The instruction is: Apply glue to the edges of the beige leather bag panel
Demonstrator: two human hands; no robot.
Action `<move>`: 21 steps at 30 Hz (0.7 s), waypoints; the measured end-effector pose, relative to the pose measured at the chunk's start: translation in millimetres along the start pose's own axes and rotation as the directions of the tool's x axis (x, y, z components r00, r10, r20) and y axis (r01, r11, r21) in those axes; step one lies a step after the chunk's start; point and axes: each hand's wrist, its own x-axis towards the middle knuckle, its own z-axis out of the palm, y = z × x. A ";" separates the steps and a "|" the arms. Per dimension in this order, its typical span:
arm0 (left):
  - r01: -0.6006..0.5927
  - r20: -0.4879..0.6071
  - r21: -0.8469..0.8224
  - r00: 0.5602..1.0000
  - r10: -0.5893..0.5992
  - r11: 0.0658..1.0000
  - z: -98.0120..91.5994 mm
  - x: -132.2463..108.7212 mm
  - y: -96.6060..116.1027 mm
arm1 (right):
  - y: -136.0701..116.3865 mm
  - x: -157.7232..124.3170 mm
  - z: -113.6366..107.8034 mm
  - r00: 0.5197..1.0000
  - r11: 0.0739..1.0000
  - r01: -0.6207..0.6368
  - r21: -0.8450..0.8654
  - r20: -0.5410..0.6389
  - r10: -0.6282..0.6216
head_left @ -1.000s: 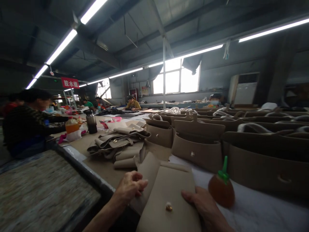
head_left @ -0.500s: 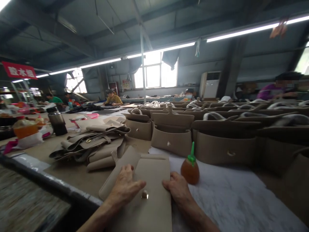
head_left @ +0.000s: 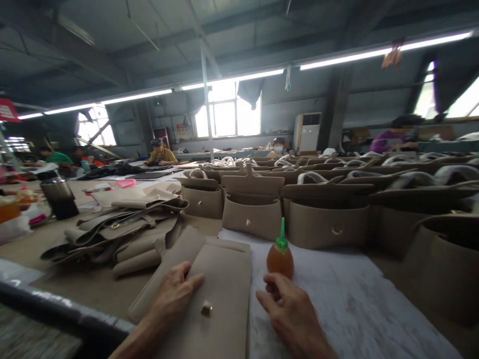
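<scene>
A flat beige leather panel point(head_left: 220, 279) with a small brass clasp point(head_left: 206, 309) lies on the table in front of me. My left hand point(head_left: 172, 296) rests flat on its left part, fingers stretched out, just left of the clasp. My right hand point(head_left: 290, 311) hovers to the right of the panel over the white sheet point(head_left: 348, 299), fingers loosely curled and holding nothing. It is close behind a small brown squeeze bottle point(head_left: 280, 259) with a green nozzle.
A heap of beige leather pieces point(head_left: 123, 224) lies at the left. Rows of beige bag bodies point(head_left: 329, 219) fill the back and right. A dark flask point(head_left: 60, 198) stands far left. The table's front edge point(head_left: 56, 311) runs lower left. Other people work in the distance.
The camera has swung right. My right hand has lifted off the panel's right edge and moved towards the squeeze bottle. My left hand stays on the panel.
</scene>
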 end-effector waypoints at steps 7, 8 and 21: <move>0.233 0.314 -0.607 0.948 -0.040 0.759 11.0 0.5 -13.1 | 29.9 17.1 -53.7 0.968 0.981 -0.149 0.127 -0.186 0.171; 0.272 0.341 -0.672 0.939 -0.038 0.689 12.4 2.0 -16.7 | 31.2 23.0 -54.8 0.973 0.978 -0.158 0.139 -0.149 0.178; 0.484 0.419 -0.783 0.874 -0.244 0.391 23.5 10.2 -36.7 | 43.0 67.2 -21.9 0.991 0.993 -0.115 0.019 -0.067 0.116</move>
